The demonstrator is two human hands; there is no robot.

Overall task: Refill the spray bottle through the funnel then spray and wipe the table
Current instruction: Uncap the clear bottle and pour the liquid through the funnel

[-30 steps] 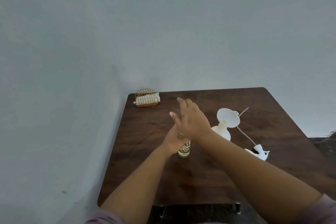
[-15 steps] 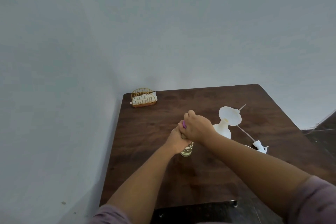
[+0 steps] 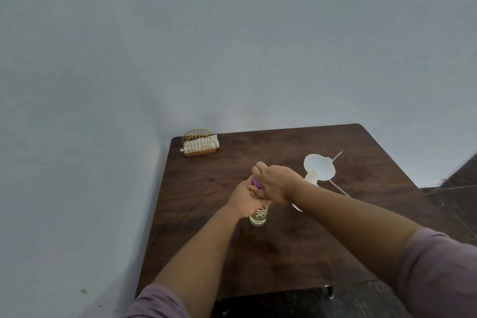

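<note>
A clear bottle (image 3: pixel 260 215) of pale yellow liquid stands upright near the middle of the dark wooden table (image 3: pixel 206 201). My left hand (image 3: pixel 245 200) grips its upper body. My right hand (image 3: pixel 276 183) curls round its purple cap (image 3: pixel 256 183), of which only a sliver shows. Just to the right, a white funnel (image 3: pixel 319 166) sits in the neck of the white spray bottle (image 3: pixel 311 179), mostly hidden behind my right arm. The spray head's thin dip tube (image 3: pixel 338 187) lies on the table beside it; the head itself is hidden.
A gold wire holder with white napkins (image 3: pixel 200 142) stands at the table's far left corner against the grey wall. The table's near edge drops to a dark floor (image 3: pixel 296 304).
My right hand went from open fingers above the bottle to a closed grip on its purple cap. The view shifted slightly, and my right arm now covers the spray head.
</note>
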